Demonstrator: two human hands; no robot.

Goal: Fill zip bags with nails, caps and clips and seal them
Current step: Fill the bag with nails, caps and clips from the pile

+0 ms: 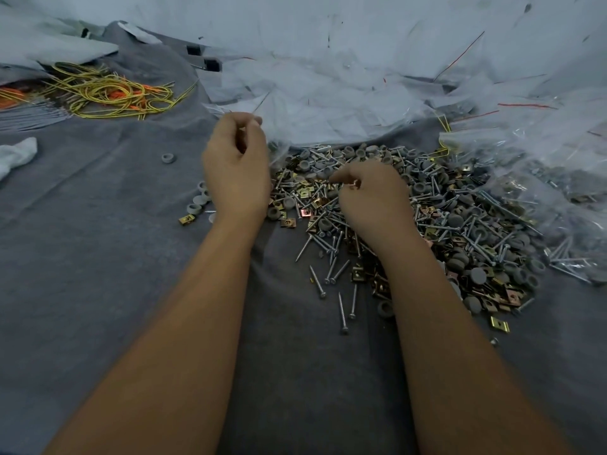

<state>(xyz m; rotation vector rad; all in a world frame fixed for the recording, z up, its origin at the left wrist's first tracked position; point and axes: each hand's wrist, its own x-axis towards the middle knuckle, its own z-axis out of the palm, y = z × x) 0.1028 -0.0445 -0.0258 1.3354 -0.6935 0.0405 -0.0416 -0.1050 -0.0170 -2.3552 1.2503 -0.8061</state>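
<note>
Nearest you: both your forearms run up from the bottom edge over the grey cloth (98,257) that covers the work surface.

A few loose nails (341,310) lie on the cloth between your arms, at the near fringe of the pile.

Your right hand (371,198) sits on top of the mixed pile (460,231) of nails, grey caps (478,275) and brass-coloured clips (499,324). Fingers are curled down into the pile, and a small shiny piece shows at the fingertips, so it looks like a pinch on a clip. Can't confirm which part it is.

Your left hand (235,162) is raised just left of the pile, fingers curled, thumb and forefinger pinching the edge of a clear zip bag (279,142). The bag hangs right of the hand, down toward the pile's far left edge.

Left of that hand: a few stray caps and one clip on the cloth.

Right side: filled clear bags (542,178) heaped against the pile.

Far side: a spread of empty clear bags (312,93), some with red strips.

Far left corner: a tangle of yellow and orange wire (108,93). White rag (16,154) at the left edge.
</note>
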